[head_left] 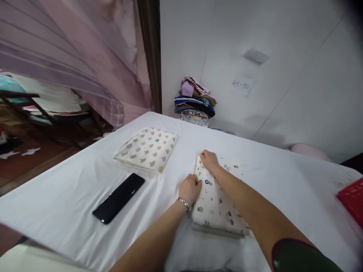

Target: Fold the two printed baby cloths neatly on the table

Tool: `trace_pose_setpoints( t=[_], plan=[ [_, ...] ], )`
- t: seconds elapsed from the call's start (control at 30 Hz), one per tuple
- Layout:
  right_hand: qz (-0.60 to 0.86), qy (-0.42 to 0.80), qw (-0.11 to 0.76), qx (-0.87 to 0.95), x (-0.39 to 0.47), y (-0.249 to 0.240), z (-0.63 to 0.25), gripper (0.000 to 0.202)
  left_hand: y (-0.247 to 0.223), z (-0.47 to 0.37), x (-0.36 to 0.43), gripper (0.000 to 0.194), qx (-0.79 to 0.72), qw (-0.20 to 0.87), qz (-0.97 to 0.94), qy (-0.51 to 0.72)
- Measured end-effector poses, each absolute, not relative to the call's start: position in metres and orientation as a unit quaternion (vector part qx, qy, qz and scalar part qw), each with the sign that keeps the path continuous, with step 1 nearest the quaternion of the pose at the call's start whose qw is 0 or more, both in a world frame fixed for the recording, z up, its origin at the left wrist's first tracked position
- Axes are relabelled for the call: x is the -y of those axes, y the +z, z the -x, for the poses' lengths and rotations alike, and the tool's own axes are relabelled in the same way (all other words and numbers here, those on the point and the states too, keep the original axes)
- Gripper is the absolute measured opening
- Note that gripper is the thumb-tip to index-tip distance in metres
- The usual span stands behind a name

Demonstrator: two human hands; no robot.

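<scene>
White-covered table (283, 170), pale folded cloth (210, 204) with small motifs

On a counter (183, 145) covered in white cloth, a folded white fabric (212, 204) with a small scattered print lies beneath two bare forearms. The left hand (189, 189), a silver bracelet (185, 204) at its wrist, pinches the fabric's left edge; the right hand (210, 160) grips its far left corner. To the left lie a folded mushroom-print cloth (147, 149) and, nearer, a black smartphone (119, 197). Beyond the far edge, stacked clothes (195, 98) stand by a pale wall (283, 56) bearing a paper marked "45-50" (241, 85). A sheer pinkish curtain (99, 56) hangs at left; something red (351, 200) shows at right.
</scene>
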State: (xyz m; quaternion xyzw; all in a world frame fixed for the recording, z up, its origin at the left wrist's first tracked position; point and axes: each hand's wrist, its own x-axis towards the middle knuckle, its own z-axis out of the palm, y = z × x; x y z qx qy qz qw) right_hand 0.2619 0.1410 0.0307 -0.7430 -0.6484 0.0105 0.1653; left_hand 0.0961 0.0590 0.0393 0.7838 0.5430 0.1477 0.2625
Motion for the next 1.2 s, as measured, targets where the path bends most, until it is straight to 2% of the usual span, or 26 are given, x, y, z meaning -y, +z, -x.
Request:
trace_pose_setpoints(
  t=[0.2,0.37,0.6,0.77,0.9,1.2],
  plan=[
    [0.745,0.009,0.153,0.649,-0.132,0.045,-0.253,0.024,0.036,-0.096,-0.06,0.016,-0.54,0.253,-0.788,0.151],
    [0.683,-0.007,0.155,0.714,-0.093,0.057,-0.243,0.037,0.034,-0.097,-0.062,0.017,-0.537,0.249,-0.791,0.157],
    [0.686,0.058,0.078,0.721,-0.089,0.042,-0.247,0.06,0.033,-0.097,-0.063,0.018,-0.537,0.241,-0.793,0.157],
    [0.677,0.086,0.084,0.726,-0.08,0.054,-0.255,0.065,0.034,-0.095,-0.064,0.019,-0.539,0.249,-0.789,0.158],
    [0.691,0.035,0.091,0.716,-0.051,0.064,-0.275,0.067,0.034,-0.096,-0.064,0.02,-0.539,0.241,-0.792,0.154],
    [0.755,0.047,0.024,0.654,-0.054,0.028,-0.312,0.067,0.032,-0.096,-0.062,0.019,-0.547,0.226,-0.792,0.149]
  ],
)
